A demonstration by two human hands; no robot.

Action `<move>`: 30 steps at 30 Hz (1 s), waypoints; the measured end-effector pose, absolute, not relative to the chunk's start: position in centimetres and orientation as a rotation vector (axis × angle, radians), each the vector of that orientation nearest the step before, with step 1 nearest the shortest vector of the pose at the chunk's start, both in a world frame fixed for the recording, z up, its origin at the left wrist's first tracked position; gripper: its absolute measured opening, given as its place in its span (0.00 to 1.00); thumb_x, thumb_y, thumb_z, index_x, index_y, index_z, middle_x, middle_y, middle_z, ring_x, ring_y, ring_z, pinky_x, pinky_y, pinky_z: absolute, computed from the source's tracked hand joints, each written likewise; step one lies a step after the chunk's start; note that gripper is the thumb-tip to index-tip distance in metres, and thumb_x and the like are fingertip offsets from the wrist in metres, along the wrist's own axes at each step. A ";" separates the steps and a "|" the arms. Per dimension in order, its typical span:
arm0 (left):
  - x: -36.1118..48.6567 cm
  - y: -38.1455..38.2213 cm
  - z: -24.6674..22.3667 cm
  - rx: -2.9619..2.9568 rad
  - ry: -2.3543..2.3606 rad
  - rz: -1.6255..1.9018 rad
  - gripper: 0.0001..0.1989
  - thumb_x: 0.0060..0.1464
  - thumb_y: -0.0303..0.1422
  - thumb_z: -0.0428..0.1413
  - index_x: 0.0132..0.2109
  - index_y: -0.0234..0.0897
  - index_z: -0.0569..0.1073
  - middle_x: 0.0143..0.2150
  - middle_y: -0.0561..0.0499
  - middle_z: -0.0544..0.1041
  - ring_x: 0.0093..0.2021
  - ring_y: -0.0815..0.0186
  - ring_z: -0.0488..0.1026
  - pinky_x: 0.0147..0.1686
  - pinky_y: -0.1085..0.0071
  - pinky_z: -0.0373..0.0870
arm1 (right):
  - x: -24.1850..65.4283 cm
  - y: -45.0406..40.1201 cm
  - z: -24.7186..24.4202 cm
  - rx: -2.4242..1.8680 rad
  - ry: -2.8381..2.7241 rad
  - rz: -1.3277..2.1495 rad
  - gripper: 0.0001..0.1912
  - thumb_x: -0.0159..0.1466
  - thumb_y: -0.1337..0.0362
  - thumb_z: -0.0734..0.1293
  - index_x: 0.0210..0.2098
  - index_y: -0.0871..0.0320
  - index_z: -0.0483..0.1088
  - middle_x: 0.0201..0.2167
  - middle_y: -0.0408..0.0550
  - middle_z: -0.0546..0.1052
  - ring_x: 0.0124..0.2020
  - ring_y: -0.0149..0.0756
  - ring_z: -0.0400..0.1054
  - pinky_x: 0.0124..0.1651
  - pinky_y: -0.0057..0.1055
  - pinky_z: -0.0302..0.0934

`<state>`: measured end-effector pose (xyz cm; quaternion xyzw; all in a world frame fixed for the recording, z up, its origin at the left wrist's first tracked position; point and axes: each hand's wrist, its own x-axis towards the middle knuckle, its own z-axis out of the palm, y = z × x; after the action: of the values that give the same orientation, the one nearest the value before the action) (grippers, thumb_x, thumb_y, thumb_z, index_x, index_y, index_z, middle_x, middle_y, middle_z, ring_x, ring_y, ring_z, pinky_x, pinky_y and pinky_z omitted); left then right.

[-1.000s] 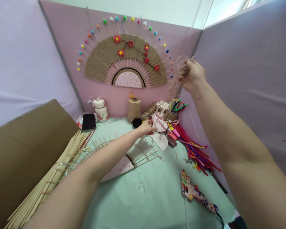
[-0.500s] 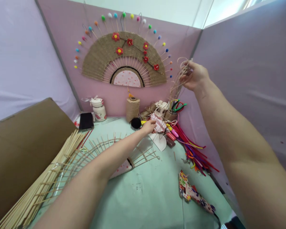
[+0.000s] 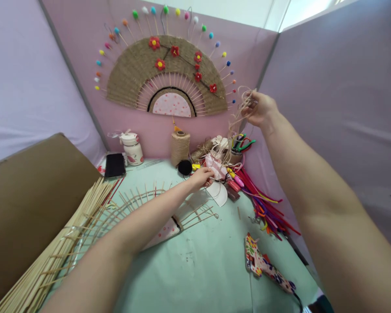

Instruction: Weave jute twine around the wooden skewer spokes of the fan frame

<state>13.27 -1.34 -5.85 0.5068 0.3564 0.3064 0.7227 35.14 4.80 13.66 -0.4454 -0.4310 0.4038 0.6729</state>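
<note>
Head view: twine (image 3: 246,103) held aloft

At two o'clock from centre, the twine is pinched in the right hand (image 3: 260,111). Just below centre, the left hand (image 3: 201,177) is held beside pink cloth (image 3: 216,167); its grip cannot be told. A fan frame (image 3: 169,228) is laid at seven o'clock.

The right hand (image 3: 261,108) hides part of its twine (image 3: 246,102); below the left hand (image 3: 202,177), the forearm (image 3: 150,217) covers much of the stick frame (image 3: 199,222) (dotted panel (image 3: 167,229) included).
</note>
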 end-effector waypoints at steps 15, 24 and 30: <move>9.6 -11.9 -6.2 1.067 0.752 0.893 0.04 0.55 0.24 0.51 0.38 0.36 0.66 0.25 0.58 0.68 0.22 0.76 0.63 0.24 0.78 0.58 | 26.7 -3.4 -1.4 -1.963 -1.588 1.504 0.25 0.58 0.41 0.67 0.23 0.57 0.70 0.19 0.53 0.75 0.26 0.44 0.73 0.27 0.37 0.68; 10.4 -17.9 -9.0 1.713 0.579 0.692 0.08 0.54 0.28 0.54 0.43 0.39 0.71 0.32 0.51 0.75 0.32 0.67 0.71 0.35 0.71 0.65 | 27.5 -0.9 2.9 -1.517 -0.986 1.475 0.13 0.66 0.74 0.61 0.25 0.58 0.62 0.14 0.36 0.64 0.12 0.20 0.54 0.15 0.14 0.52; 10.5 -17.7 -7.5 1.827 0.511 0.652 0.23 0.53 0.30 0.56 0.57 0.41 0.68 0.46 0.46 0.78 0.28 0.70 0.72 0.34 0.71 0.68 | 29.2 0.9 6.0 -1.612 -1.231 1.212 0.10 0.61 0.65 0.69 0.26 0.57 0.66 0.12 0.33 0.60 0.10 0.19 0.45 0.11 0.18 0.38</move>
<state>10.46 -17.70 -7.47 0.7678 0.2149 0.2742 0.5377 29.23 0.89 6.01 -0.6311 -0.4820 0.4745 0.3798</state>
